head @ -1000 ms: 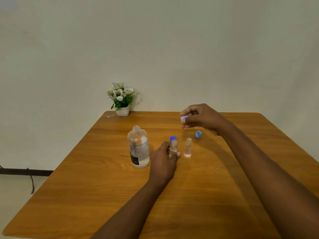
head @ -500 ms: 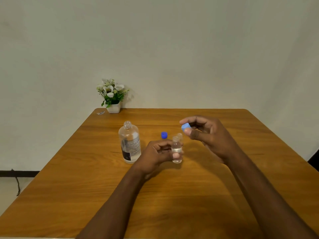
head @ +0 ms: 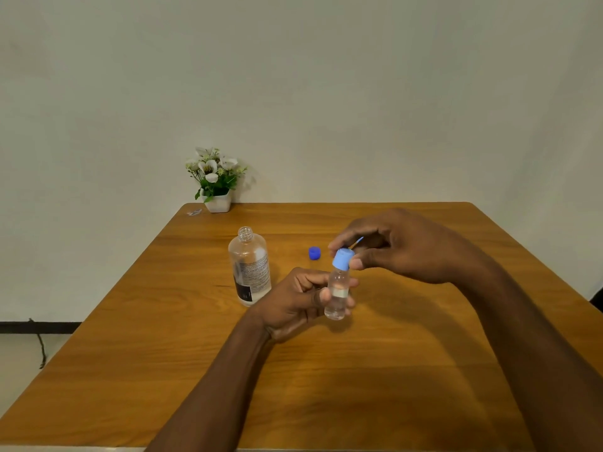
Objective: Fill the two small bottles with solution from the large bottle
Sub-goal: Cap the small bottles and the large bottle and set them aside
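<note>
Head view: left hand (head: 293, 300) grip clamped round small clear plastic bottle (head: 337, 293); right hand (head: 403, 246) grip pinches light-blue round cap (head: 342, 258) sitting on its neck.

The left forearm (head: 228, 370) reaches in from the lower edge and angles up toward the middle. The left hand (head: 293, 301) is turned palm-inward, its fingers curled round a small bottle (head: 337, 293) and its thumb lying across the front, holding it upright and clear of the surface. The right forearm (head: 522, 321) comes in from the lower right. The right hand (head: 404, 246) sits above and beside the left, back uppermost, thumb and forefinger pinching the light blue cap (head: 342, 258) at the bottle's neck, the other fingers loosely bent.
</note>
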